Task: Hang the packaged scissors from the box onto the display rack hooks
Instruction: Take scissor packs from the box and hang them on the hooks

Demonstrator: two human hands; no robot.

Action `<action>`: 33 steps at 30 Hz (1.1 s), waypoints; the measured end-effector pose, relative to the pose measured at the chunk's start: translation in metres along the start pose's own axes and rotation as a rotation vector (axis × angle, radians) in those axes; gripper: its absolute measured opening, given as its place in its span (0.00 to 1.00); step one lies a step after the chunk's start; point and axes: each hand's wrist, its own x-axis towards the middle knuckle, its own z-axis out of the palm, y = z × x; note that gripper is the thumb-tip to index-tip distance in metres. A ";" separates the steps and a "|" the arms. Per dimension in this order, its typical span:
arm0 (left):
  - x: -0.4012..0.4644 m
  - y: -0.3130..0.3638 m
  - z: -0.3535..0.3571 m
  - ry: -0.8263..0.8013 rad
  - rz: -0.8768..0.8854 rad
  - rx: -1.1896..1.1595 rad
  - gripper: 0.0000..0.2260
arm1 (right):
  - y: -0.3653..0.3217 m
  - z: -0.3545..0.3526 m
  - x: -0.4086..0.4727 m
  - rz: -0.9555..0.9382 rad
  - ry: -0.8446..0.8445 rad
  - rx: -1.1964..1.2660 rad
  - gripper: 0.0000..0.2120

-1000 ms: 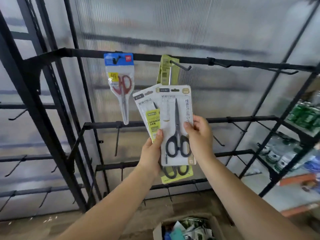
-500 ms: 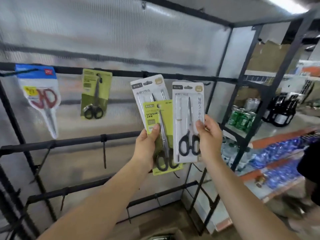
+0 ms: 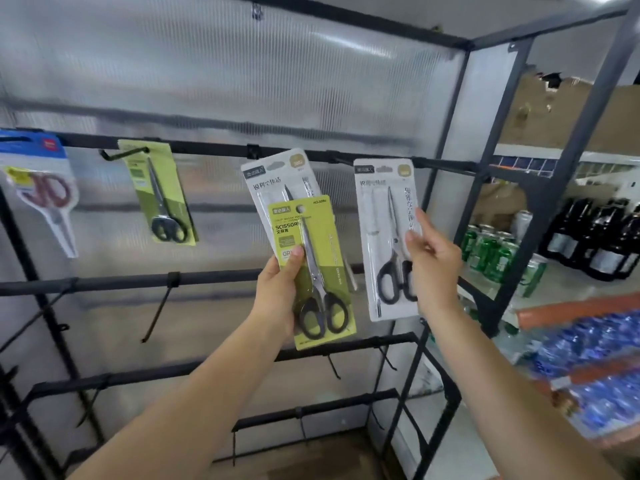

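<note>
**White scissors pack held up at the top bar**

My right hand (image 3: pixel 433 261) pinches a white scissors pack (image 3: pixel 388 237) by its right edge, thumb on the front and fingers behind. The pack stands nearly upright, long axis vertical, the blades pointing up and the black handles at the bottom. Its top edge sits right at the top bar (image 3: pixel 214 150) of the rack, in front of it; I cannot tell whether its hole is on a hook. The hand is at the pack's middle and lower right side, below the bar.

My left hand (image 3: pixel 277 292) grips two more packs fanned together: a green scissors pack (image 3: pixel 311 268) in front and a second white pack (image 3: pixel 273 178) behind it, both leaning a little to the left, blades up. My thumb presses on the green card's left side. These two are just left of the pack in my right hand, not touching it.

Further left on the same bar hang a green pack (image 3: pixel 159 192) on a hook (image 3: pixel 121 154) and a blue-topped pack (image 3: pixel 38 188) with red-handled scissors at the frame's edge. Lower bars carry bare hooks (image 3: pixel 159 303). Right of the rack, a shelf (image 3: pixel 561 282) holds green cans (image 3: pixel 491 251) and dark bottles (image 3: pixel 595 237), with wrapped water bottles (image 3: pixel 588 368) stacked below.
</note>
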 end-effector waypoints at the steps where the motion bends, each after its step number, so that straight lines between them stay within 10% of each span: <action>1: 0.001 0.000 0.002 -0.001 0.016 0.007 0.05 | 0.001 -0.001 0.002 0.000 0.000 0.010 0.19; 33: 0.013 0.039 -0.012 0.217 0.142 0.155 0.05 | 0.023 0.070 0.046 -0.017 -0.239 -0.200 0.18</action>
